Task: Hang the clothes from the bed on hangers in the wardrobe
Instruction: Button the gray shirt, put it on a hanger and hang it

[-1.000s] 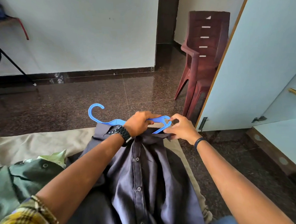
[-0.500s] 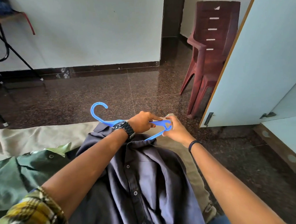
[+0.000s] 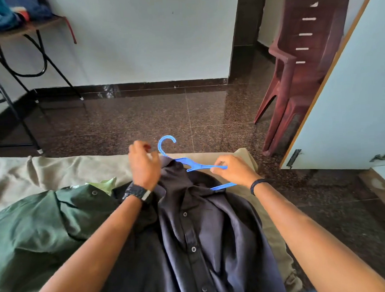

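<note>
A dark navy button shirt (image 3: 203, 234) lies front up on the bed (image 3: 54, 171), collar toward the far edge. A blue plastic hanger (image 3: 194, 165) sits in its collar, hook pointing up past the collar, right arm sticking out of the shirt's right shoulder. My right hand (image 3: 233, 171) pinches that right arm of the hanger. My left hand (image 3: 144, 165) hovers with loosely spread fingers over the left side of the collar and holds nothing. A green shirt (image 3: 35, 227) lies on the bed to the left.
The bed has a beige sheet and ends at a dark polished granite floor (image 3: 163, 116). An open pale wardrobe door (image 3: 351, 92) stands at the right, stacked maroon plastic chairs (image 3: 299, 68) behind it. A black-framed table (image 3: 8, 55) with bags stands at the far left.
My left hand has let go of the hanger and moved left over the collar. The hanger has slid further into the shirt, its hook now right of my left hand.
</note>
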`<state>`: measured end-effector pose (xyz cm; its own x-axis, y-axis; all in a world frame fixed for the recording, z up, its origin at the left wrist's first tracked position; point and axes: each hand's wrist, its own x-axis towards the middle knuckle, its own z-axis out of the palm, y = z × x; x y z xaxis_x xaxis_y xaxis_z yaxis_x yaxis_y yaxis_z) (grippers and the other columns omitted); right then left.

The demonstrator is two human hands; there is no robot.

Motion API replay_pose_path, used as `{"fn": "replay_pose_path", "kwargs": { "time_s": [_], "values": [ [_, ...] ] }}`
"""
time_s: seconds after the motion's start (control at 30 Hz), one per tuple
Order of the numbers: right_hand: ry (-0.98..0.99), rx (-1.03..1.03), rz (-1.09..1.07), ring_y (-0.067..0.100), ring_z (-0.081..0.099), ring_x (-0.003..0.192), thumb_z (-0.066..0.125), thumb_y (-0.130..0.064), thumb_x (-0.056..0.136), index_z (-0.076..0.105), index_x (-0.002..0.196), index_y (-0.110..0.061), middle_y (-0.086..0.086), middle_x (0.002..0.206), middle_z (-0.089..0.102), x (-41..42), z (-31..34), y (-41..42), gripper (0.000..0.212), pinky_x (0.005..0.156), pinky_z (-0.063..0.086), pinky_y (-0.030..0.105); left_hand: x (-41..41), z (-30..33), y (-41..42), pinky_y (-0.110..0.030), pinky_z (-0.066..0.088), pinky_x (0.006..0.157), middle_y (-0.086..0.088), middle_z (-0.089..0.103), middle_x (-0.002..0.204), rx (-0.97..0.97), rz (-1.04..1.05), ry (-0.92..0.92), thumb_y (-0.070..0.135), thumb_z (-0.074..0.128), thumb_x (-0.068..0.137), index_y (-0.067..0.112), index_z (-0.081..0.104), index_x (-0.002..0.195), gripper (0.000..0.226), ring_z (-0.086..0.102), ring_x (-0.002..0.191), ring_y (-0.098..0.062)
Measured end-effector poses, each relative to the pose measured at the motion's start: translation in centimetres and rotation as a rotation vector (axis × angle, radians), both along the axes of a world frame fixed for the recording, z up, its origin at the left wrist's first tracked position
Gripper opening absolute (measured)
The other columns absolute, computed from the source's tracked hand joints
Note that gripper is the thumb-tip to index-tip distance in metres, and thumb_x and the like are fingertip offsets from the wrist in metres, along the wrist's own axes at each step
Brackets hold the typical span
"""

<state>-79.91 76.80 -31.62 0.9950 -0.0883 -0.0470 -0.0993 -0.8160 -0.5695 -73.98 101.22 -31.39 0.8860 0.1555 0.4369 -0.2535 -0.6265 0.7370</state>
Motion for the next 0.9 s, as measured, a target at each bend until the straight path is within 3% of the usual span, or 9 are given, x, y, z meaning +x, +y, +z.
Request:
{"fn": "replay_pose_path", "kwargs": {
  "time_s": [0.07,0.13,0.2,0.27,0.37,0.5,0.63,0.8,0.9],
  "values": [
    [-0.072,0.047,-0.04,0.019,0.063,0.086,0.067,-0.037,0.085,0.067,0.074,-0.026,-0.004,0.081,0.069,0.0,-0.5,-0.1,0.015,0.083,0.048,0.038,1.5,-0.3,2.6,-0.039,0.035,0.093,-0.026,0.055,0.114,0.034,-0.002,0.355,0.006,0.052,0.088,-0.006,0.052,0.11,0.025,0.049,0.11,-0.038],
    [-0.139,0.106,-0.09,0.013,0.063,0.084,0.068,-0.035,0.085,0.068,0.073,-0.027,-0.009,0.079,0.07,-0.2,-0.7,-0.3,0.015,0.082,0.048,0.036,3.1,-0.6,3.8,-0.037,0.037,0.1,-0.023,0.056,0.128,0.211,-0.17,0.684,0.023,0.046,0.098,-0.004,0.056,0.12,0.036,0.05,0.12,-0.033],
    [-0.171,0.184,-0.14,0.009,0.062,0.083,0.068,-0.03,0.086,0.074,0.08,-0.018,-0.008,0.081,0.07,-0.6,-0.5,-1.0,0.015,0.079,0.044,0.025,3.8,0.1,3.7,-0.038,0.034,0.108,-0.014,0.056,0.132,0.262,-0.404,0.794,0.033,0.038,0.102,0.004,0.059,0.125,0.043,0.051,0.123,-0.026],
    [-0.198,0.21,-0.169,0.01,0.064,0.085,0.069,-0.028,0.086,0.076,0.084,-0.014,-0.004,0.086,0.071,-1.0,0.0,-2.4,0.015,0.079,0.044,0.024,4.0,1.3,2.8,-0.043,0.036,0.109,-0.009,0.062,0.126,0.137,-0.566,0.831,0.041,0.044,0.098,0.01,0.064,0.12,0.043,0.056,0.119,-0.022],
    [-0.239,0.237,-0.17,0.01,0.065,0.088,0.072,-0.024,0.085,0.077,0.089,-0.012,-0.004,0.09,0.072,-1.7,1.1,-4.6,0.014,0.083,0.047,0.027,3.9,3.4,1.2,-0.045,0.044,0.102,-0.01,0.068,0.113,0.033,-0.682,0.83,0.058,0.058,0.083,0.01,0.07,0.105,0.054,0.061,0.104,-0.023],
    [-0.292,0.269,-0.16,-0.005,0.062,0.073,0.073,-0.021,0.083,0.077,0.09,-0.011,-0.007,0.083,0.07,-1.9,2.4,-6.0,0.012,0.072,0.047,0.016,3.8,6.9,-1.9,-0.023,0.048,0.073,0.004,0.068,0.078,0.153,-0.846,0.678,0.031,0.058,0.093,0.005,0.067,0.085,0.029,0.058,0.071,-0.006],
    [-0.263,0.438,-0.173,-0.001,0.056,0.061,0.07,-0.015,0.086,0.075,0.091,-0.009,-0.001,0.073,0.067,-2.4,2.5,-5.9,0.009,0.064,0.044,0.018,4.0,8.6,-3.5,-0.02,0.033,0.053,0.011,0.049,0.057,0.247,-0.808,0.439,0.031,0.064,0.089,0.008,0.063,0.073,0.029,0.039,0.052,-0.002],
    [-0.155,0.554,-0.186,0.012,0.047,0.059,0.063,-0.011,0.091,0.067,0.084,-0.005,0.003,0.064,0.056,-2.9,1.4,-3.7,0.01,0.054,0.038,0.014,3.6,8.4,-3.9,-0.038,0.044,0.072,-0.004,0.063,0.082,0.409,-0.647,0.23,0.041,0.059,0.09,0.007,0.059,0.1,0.035,0.058,0.078,-0.022],
    [-0.071,0.571,-0.193,0.012,0.045,0.059,0.062,-0.016,0.092,0.063,0.082,-0.002,0.002,0.063,0.053,-2.6,0.4,-1.5,0.018,0.058,0.038,0.019,3.3,8.2,-3.5,-0.036,0.039,0.069,-0.001,0.056,0.084,0.467,-0.572,0.259,0.052,0.057,0.087,0.013,0.049,0.095,0.041,0.055,0.081,-0.024]
  ]
}}
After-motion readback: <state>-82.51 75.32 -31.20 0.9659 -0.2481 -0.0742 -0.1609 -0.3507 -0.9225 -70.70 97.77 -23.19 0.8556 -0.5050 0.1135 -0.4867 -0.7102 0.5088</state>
